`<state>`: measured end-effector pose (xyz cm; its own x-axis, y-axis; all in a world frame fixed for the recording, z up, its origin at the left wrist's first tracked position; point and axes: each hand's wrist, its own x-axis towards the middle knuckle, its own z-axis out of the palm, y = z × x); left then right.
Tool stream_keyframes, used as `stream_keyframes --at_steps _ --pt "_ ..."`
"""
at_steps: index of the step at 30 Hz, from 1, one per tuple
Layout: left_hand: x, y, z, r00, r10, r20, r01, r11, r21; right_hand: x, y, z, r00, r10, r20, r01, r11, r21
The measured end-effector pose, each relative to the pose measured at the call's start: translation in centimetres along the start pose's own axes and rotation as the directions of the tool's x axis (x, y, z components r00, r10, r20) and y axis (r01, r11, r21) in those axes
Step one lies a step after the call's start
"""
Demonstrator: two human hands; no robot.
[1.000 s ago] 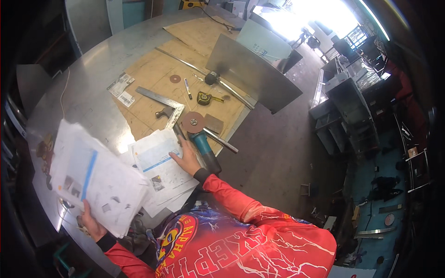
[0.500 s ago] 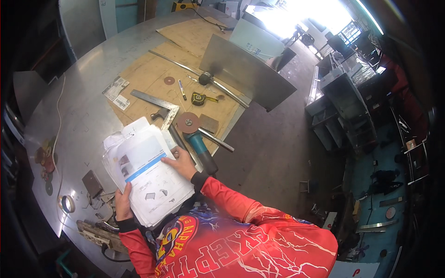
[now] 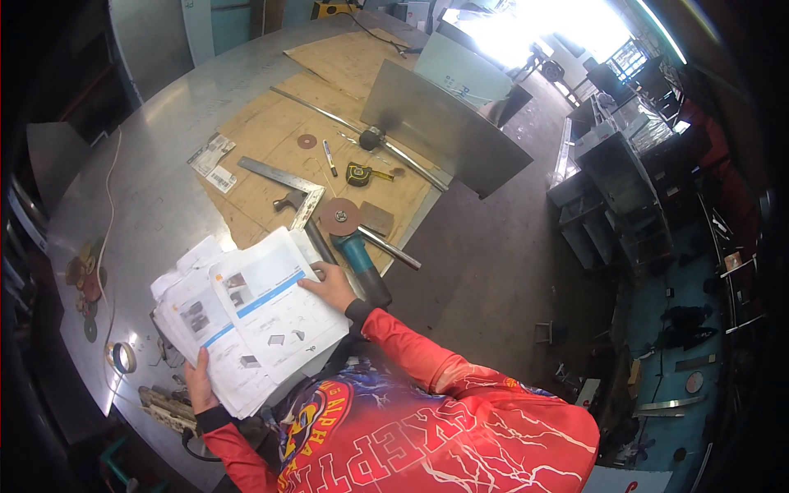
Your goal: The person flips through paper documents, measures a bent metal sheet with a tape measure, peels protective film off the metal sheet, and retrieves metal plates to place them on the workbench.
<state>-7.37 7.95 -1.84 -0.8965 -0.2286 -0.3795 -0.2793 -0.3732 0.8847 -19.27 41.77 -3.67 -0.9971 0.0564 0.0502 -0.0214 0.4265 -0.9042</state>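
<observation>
A worn stack of printed sheets (image 3: 195, 308), with blue bands and small drawings on the pages, is spread in front of me over the metal table. My left hand (image 3: 199, 384) grips its lower left edge, thumb on top. My right hand (image 3: 331, 287) pinches the right edge of the upper sheets (image 3: 288, 306), which overlap the rest of the stack. Just beyond that hand lies a teal angle grinder (image 3: 359, 261) with a reddish-brown disc (image 3: 340, 216). A hammer (image 3: 289, 200) rests beside it, its handle partly hidden by the papers.
Brown cardboard (image 3: 255, 115) carries a steel square (image 3: 275, 177), a yellow-black tape measure (image 3: 359, 173), a marker (image 3: 329, 156) and a long metal bar (image 3: 411, 166). A grey metal sheet (image 3: 448, 123) stands at the table's right edge. A tape roll (image 3: 123, 357) sits at left.
The papers have parted: the upper sheets moved right with my right hand, the rest left with my left hand, exposing another printed page. The view has shifted slightly.
</observation>
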Motion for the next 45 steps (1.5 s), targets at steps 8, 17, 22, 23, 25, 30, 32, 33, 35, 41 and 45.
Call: stream_keyframes --at_steps 8,17,22,23,25,30,32,33,35,41,45 --pt "-0.4 -1.1 -3.6 0.999 0.006 -0.038 -0.003 0.997 0.081 0.7 1.6 0.4 0.966 0.101 0.239 -0.093 0.995 -0.045" --pt "-3.0 6.1 -4.4 0.909 0.166 -0.383 -0.185 0.983 -0.011 0.7 2.1 -1.2 0.961 -0.276 -0.027 0.257 0.924 -0.283" --pt "-2.5 5.1 0.3 0.957 0.218 -0.194 -0.244 0.962 -0.122 1.3 -1.0 -1.1 0.942 -0.337 0.010 0.335 0.932 -0.137" --pt "-1.9 4.2 1.3 0.972 0.151 -0.178 -0.162 0.986 -0.049 1.5 -1.6 -0.9 0.963 -0.018 0.267 -0.061 0.956 0.285" --pt "-0.5 2.1 3.0 0.989 0.115 -0.098 -0.116 0.993 -0.009 1.6 -2.3 -0.6 0.794 0.148 0.590 -0.512 0.686 0.517" --pt "1.6 -2.5 4.5 0.995 -0.033 0.097 0.025 0.996 0.080 0.1 -1.3 0.1 0.851 0.162 0.499 -0.379 0.848 0.371" --pt "2.2 -3.9 4.6 0.989 -0.068 0.128 0.062 0.997 0.055 -0.6 0.0 0.2 0.922 0.111 0.371 -0.204 0.954 0.222" --pt "2.4 -4.5 4.6 0.981 -0.098 0.169 0.097 0.995 0.012 -0.9 0.8 0.3 0.927 0.067 0.368 -0.170 0.952 0.254" --pt "2.8 -5.7 4.5 0.977 -0.137 0.162 0.138 0.990 0.006 -1.4 2.3 0.5 0.928 0.176 0.329 -0.238 0.958 0.159" --pt "3.7 -8.2 3.9 0.979 -0.193 0.073 0.188 0.980 0.065 -2.1 5.4 1.1 0.900 0.231 0.369 -0.340 0.902 0.265" --pt "3.8 -8.6 3.8 0.986 -0.161 0.049 0.155 0.983 0.101 -2.3 5.9 1.2 0.924 0.169 0.343 -0.254 0.941 0.222"
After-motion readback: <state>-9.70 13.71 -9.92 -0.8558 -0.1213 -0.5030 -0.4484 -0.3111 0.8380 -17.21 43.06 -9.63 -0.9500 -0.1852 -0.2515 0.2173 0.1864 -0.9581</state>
